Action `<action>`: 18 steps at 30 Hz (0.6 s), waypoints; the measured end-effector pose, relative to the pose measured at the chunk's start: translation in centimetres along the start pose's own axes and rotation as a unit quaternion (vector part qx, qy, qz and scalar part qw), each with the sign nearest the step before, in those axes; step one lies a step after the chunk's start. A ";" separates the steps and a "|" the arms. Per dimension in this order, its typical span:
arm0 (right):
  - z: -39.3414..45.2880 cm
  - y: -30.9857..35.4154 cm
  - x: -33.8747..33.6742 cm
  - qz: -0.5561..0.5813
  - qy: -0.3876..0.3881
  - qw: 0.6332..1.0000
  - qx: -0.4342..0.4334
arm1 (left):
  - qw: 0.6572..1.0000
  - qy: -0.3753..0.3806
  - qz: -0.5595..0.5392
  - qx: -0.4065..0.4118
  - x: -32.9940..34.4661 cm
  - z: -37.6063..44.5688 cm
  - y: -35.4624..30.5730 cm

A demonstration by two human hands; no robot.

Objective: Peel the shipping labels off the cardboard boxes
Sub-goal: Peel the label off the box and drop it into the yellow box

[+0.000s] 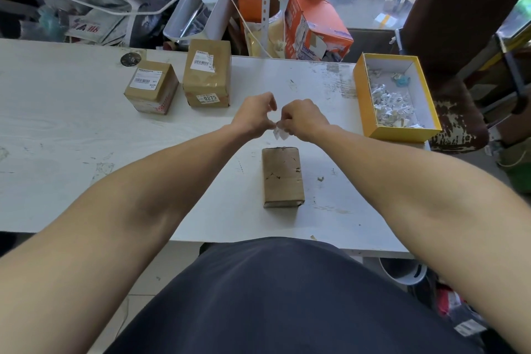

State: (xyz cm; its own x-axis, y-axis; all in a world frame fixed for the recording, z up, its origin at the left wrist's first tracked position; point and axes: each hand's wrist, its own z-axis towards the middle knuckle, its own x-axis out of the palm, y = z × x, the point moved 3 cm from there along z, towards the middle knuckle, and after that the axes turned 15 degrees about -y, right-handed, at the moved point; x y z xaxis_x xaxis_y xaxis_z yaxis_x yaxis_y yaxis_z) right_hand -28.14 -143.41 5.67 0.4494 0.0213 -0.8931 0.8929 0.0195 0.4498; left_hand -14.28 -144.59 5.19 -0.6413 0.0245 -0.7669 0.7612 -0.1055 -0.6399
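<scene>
Hands pinch label scrap above scuffed white table.

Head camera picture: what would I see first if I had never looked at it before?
First, the two bare hands, left hand and right hand, meeting above the middle of the white table, both pinching a small crumpled white label scrap. Just below lies a plain brown cardboard box with no label showing. At the right edge sits an open yellow box full of torn paper bits.
</scene>
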 end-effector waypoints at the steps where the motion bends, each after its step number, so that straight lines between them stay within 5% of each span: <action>1: 0.0 -0.2 -0.1 0.021 -0.005 1.000 0.012 | 1.000 0.016 0.005 -0.003 0.1 0.0 0.3; 8: 0.0 0.2 -0.6 0.141 -0.004 0.990 0.030 | 0.994 0.095 0.044 -0.019 1.0 -0.7 1.3; 18: -0.2 -0.1 -0.1 0.022 0.040 0.999 -0.026 | 0.999 0.044 0.017 -0.012 0.4 0.0 0.7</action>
State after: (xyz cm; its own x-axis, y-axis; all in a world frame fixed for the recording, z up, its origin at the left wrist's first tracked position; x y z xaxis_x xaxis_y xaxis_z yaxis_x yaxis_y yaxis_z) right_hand -28.28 -143.23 5.71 0.4819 0.1036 -0.8701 0.8692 0.0690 0.4897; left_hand -13.97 -144.62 4.47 -0.6045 0.1090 -0.7891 0.7854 -0.0838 -0.6133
